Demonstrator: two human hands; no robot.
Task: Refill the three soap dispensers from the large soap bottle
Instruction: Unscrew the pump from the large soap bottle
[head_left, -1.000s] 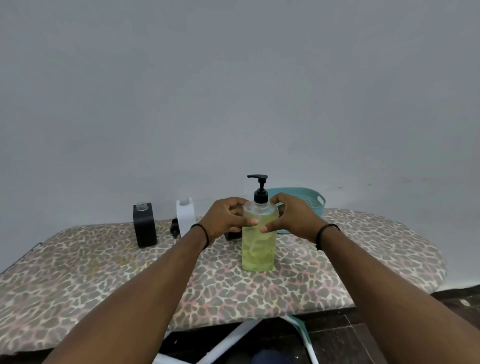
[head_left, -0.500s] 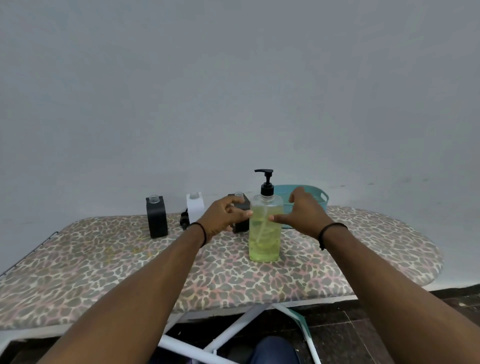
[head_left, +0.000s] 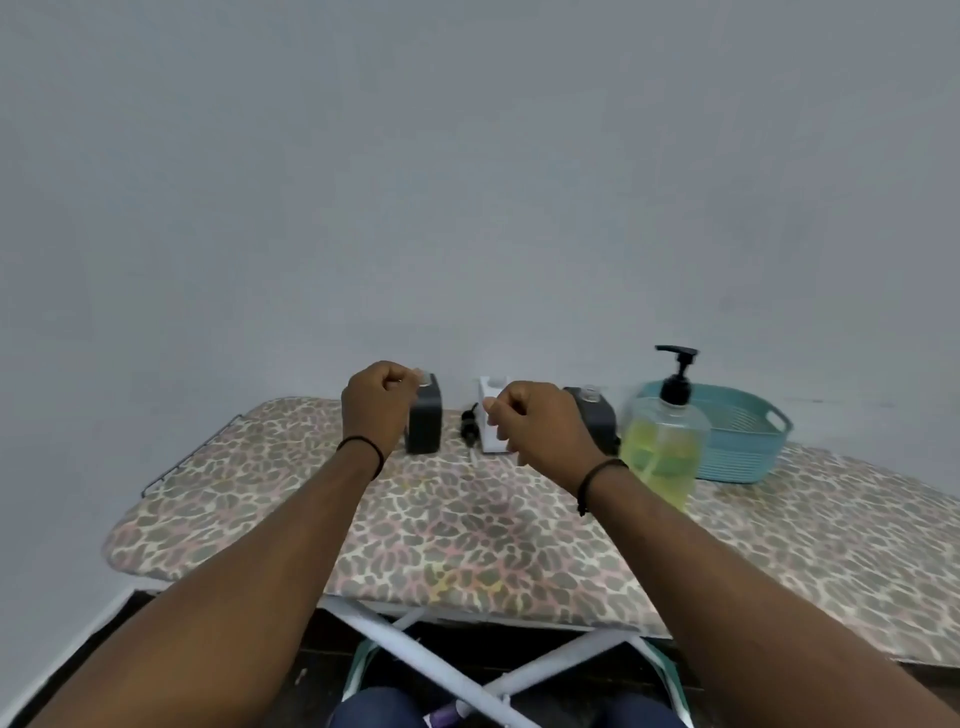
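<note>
Both hands have let go of the clear pump-topped bottle of yellow-green soap (head_left: 662, 447), now right of the right hand (head_left: 540, 431); the left hand (head_left: 376, 402) hangs curled and empty just before the black box-shaped dispenser (head_left: 423, 421); the right hand's fingers curl empty too. Opening the dispensers seems next.

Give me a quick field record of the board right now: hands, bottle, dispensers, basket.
left hand: fingers curled, in front of the left black dispenser, grip unclear
right hand: fingers curled, holds nothing visible
large soap bottle: upright, pump on, free of both hands
white dispenser: middle
right black dispenser: partly hidden
teal basket: behind bottle
</note>
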